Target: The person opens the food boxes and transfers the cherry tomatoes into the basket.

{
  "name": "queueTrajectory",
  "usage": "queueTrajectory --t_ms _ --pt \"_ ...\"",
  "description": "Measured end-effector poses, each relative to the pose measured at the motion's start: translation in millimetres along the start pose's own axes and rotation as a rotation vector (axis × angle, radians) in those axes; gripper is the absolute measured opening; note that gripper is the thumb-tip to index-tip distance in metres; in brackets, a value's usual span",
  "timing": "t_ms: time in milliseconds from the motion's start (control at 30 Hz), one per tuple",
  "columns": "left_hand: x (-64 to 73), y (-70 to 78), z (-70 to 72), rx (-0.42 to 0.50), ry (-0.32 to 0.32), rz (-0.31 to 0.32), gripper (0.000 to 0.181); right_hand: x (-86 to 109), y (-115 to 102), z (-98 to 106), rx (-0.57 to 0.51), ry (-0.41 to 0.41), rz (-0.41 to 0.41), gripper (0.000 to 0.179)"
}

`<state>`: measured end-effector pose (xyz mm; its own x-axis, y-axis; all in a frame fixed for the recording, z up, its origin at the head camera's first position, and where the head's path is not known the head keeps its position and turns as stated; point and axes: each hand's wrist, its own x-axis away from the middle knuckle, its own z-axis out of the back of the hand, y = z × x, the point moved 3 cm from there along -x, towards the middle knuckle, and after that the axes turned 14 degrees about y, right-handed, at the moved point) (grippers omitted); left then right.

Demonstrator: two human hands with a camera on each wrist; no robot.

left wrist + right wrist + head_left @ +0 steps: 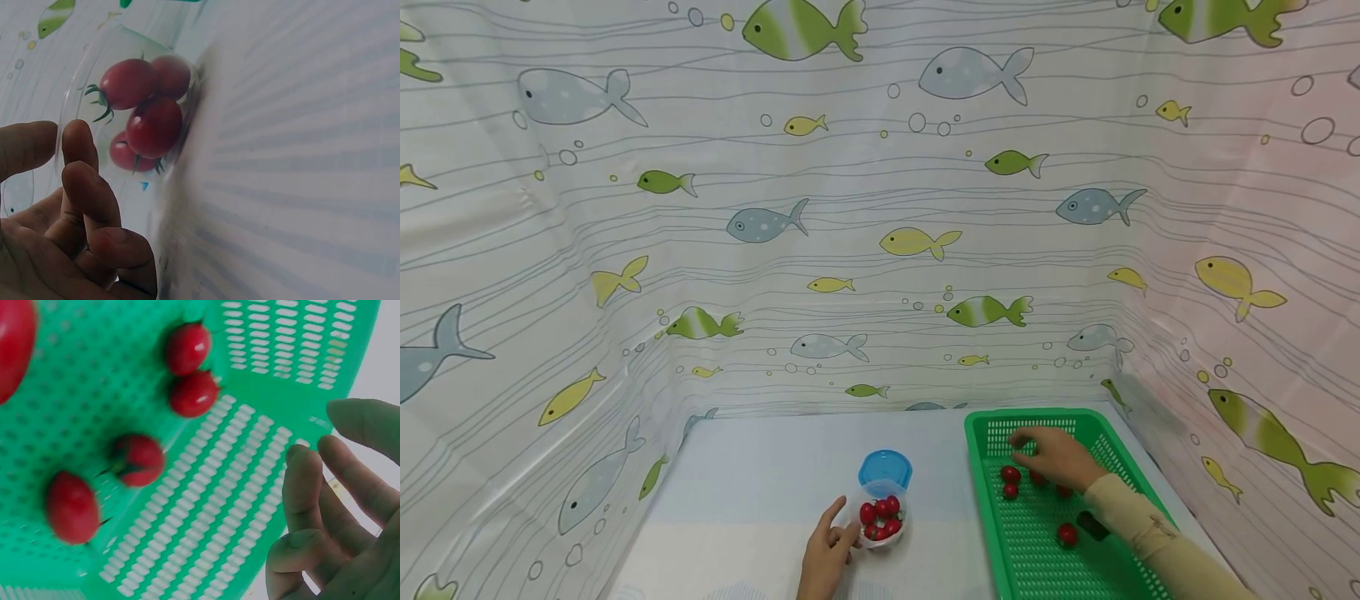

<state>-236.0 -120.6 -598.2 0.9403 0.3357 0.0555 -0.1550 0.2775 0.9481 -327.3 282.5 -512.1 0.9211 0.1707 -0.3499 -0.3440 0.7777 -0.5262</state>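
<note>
In the head view, a clear plastic cup (883, 492) holds several red cherry tomatoes (892, 505) with green stems. My left hand (829, 548) is at the cup's left side, its fingers loosely bent. In the left wrist view, the fingertips (80, 142) lie against or very near the cup's wall; firm contact is hard to tell. My right hand (1058, 457) hovers over the far part of a green basket (987, 508). Nothing shows between its parted thumb and fingers. Below it lie several cherry tomatoes (189, 349), some partly hidden by the hand in the head view.
A blue round lid (886, 468) lies just behind the cup on the white table (752, 492). The basket's raised slotted walls stand at the right of the table. A fish-patterned curtain (865, 333) surrounds the table at the back and sides.
</note>
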Motion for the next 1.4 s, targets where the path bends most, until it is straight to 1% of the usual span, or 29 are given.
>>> queueTrajectory --t_ms 200,267,433,633,800,900,1033,1133,1267,1400 --pt "0.2 1.6 -0.2 0.001 -0.007 -0.010 0.066 -6.9 -24.9 -3.4 -0.031 0.026 0.129 0.024" --pt "0.1 2.4 0.1 0.003 -0.010 -0.012 0.066 -9.5 -33.4 -5.2 -0.044 0.027 0.154 0.024" --pt "-0.4 2.7 1.0 0.005 -0.009 -0.017 0.067 -17.2 -51.8 -12.2 -0.062 0.036 0.173 0.021" --pt "-3.0 1.2 1.2 -0.007 -0.007 -0.002 0.066 -23.3 -74.5 -20.6 -0.069 0.045 0.186 0.020" --pt "-5.3 1.7 1.3 -0.015 -0.003 -0.001 0.064 -29.3 -97.5 -26.6 -0.105 0.004 0.201 0.022" --pt "-5.9 1.7 1.3 -0.016 -0.003 -0.008 0.063 -31.6 -112.7 -29.8 -0.138 -0.039 0.232 0.023" --pt "-5.4 0.0 1.0 -0.016 -0.001 -0.006 0.063 -30.6 -129.6 -37.3 -0.139 -0.083 0.273 0.024" --pt "-4.0 -1.9 0.9 -0.015 -0.004 -0.004 0.064 -28.5 -140.5 -43.1 -0.143 -0.111 0.268 0.024" --pt "-2.6 -2.5 1.1 -0.008 -0.007 -0.004 0.065 -28.3 -152.4 -50.1 -0.175 -0.146 0.257 0.025" --pt "-2.5 -1.6 0.7 -0.002 -0.009 -0.002 0.066 -29.4 -161.5 -56.5 -0.186 -0.170 0.272 0.027"
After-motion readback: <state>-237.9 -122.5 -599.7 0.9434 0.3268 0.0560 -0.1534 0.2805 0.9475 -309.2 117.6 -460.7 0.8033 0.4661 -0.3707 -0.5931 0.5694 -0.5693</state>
